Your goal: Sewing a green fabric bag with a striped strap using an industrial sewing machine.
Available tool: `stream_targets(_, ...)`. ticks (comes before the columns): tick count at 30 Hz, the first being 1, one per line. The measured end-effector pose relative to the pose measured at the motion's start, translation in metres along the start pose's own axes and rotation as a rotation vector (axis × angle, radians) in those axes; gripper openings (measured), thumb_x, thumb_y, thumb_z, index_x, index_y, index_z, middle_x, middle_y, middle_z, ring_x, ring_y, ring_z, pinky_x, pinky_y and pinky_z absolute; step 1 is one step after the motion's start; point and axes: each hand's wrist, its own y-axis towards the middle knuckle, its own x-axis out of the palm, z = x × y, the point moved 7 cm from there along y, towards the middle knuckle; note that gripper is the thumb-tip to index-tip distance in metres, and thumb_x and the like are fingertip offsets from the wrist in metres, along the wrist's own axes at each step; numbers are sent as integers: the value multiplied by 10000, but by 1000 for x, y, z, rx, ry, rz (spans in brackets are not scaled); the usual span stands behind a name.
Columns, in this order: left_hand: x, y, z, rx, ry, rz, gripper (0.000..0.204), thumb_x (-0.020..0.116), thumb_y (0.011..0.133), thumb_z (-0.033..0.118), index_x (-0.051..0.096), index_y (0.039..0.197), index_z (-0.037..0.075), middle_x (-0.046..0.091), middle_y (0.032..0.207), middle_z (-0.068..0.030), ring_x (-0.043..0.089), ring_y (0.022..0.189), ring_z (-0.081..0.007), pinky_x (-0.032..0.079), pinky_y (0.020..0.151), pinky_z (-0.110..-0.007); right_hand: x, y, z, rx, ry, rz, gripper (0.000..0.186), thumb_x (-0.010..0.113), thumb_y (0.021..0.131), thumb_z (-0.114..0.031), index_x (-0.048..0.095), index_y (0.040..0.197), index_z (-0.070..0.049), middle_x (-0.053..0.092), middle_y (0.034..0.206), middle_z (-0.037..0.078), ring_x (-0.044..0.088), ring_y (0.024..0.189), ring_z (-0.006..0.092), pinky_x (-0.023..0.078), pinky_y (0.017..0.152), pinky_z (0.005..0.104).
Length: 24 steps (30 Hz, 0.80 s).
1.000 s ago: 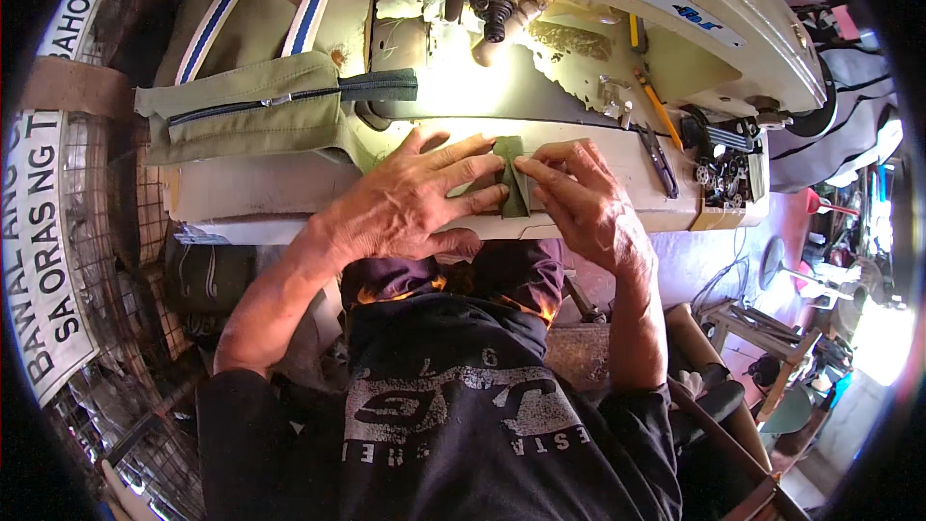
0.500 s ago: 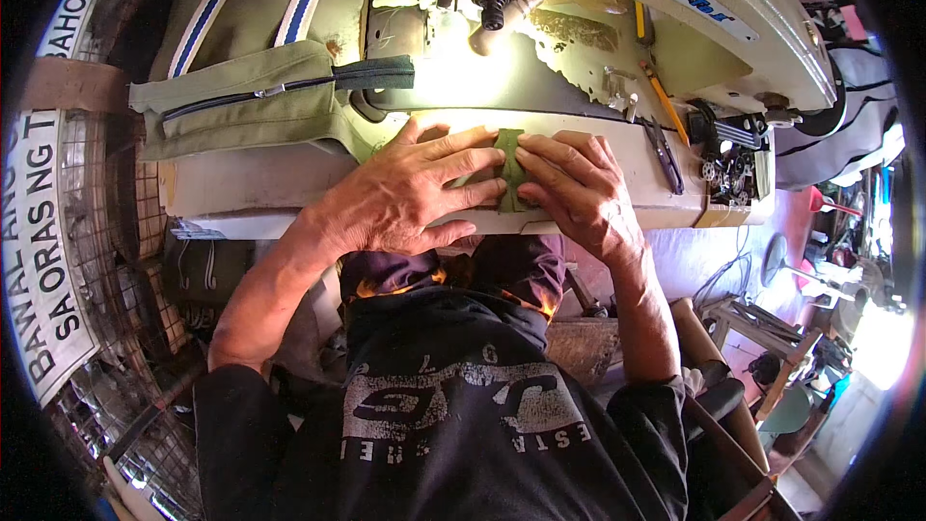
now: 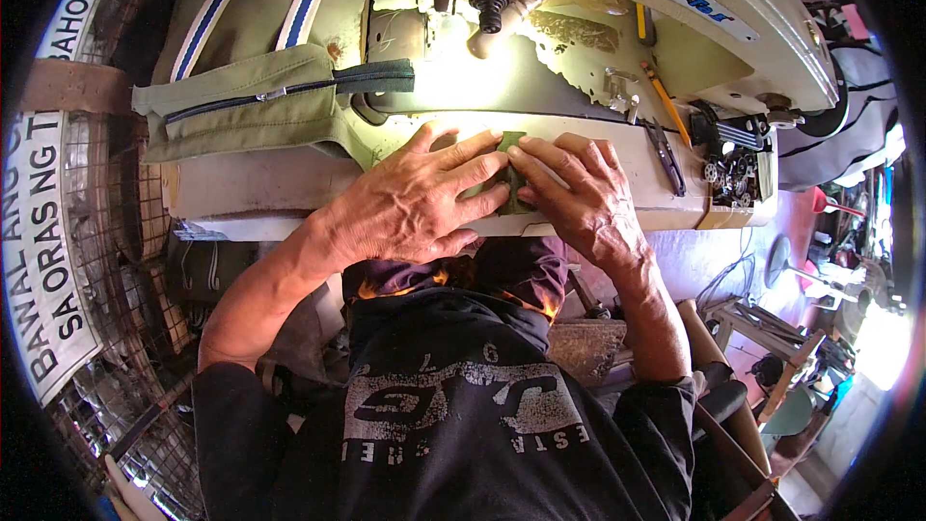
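A small olive-green piece of fabric (image 3: 511, 195) lies at the front edge of the sewing machine table, partly covered by my hands. My left hand (image 3: 410, 195) rests over its left side, fingers stretched out and spread. From the right, my right hand (image 3: 584, 188) has its fingers close together and curved, pressing on the fabric's edge. Left of my hands lies a larger olive-green fabric item (image 3: 241, 101) with a dark zipper (image 3: 275, 94) and blue-and-white straps (image 3: 227, 0).
The sewing machine (image 3: 714, 10) spans the back, its lit work area just beyond my hands. Thread snips (image 3: 666, 159), an orange pencil (image 3: 666, 101) and a yellow-and-black cutter (image 3: 643, 27) lie to the right. Metal bobbins (image 3: 733, 180) stand near the table's right end.
My left hand has slid slightly rightward and my fingers have closed in over the fabric, so less of it shows between my hands. The zippered item stays in place.
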Motion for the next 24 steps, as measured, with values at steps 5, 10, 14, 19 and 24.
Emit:
stream_targets(5,-5,-3,-3,-69,-122,117,449,786,709,204,669,1126,83,496,1328,-135,478,1247,-311,383,998,-481,4,2,-9,56,-49,-75,460,645,856,-241,588,1268,-44,590,1212,77,543,1058,243,424,912,398)
stream_targets(10,-12,-13,5,-315,-65,420,242,722,758,113,672,985,46,581,1027,-88,564,996,-283,415,879,-424,14,3,-39,309,-142,0,486,660,863,-218,552,1257,45,556,1116,133,534,1015,285,424,890,421)
stream_targets(14,-6,-11,9,-498,76,524,161,723,787,136,666,916,57,589,940,-54,561,928,-259,414,831,-406,25,5,-54,457,-149,13,456,636,826,-93,556,1252,50,546,1071,128,529,982,297,430,864,431)
stream_targets(19,3,-2,10,-489,185,525,196,648,764,134,658,946,62,583,987,-56,551,925,-243,415,824,-392,20,5,-46,423,-100,24,449,571,790,-63,546,1214,80,508,1006,168,516,927,310,431,819,421)
stream_targets(24,4,-10,11,-412,185,546,250,670,766,120,669,1001,36,590,989,-71,559,931,-249,422,826,-392,11,9,-15,338,152,112,237,615,767,-57,659,997,-25,564,956,106,552,921,301,468,817,417)
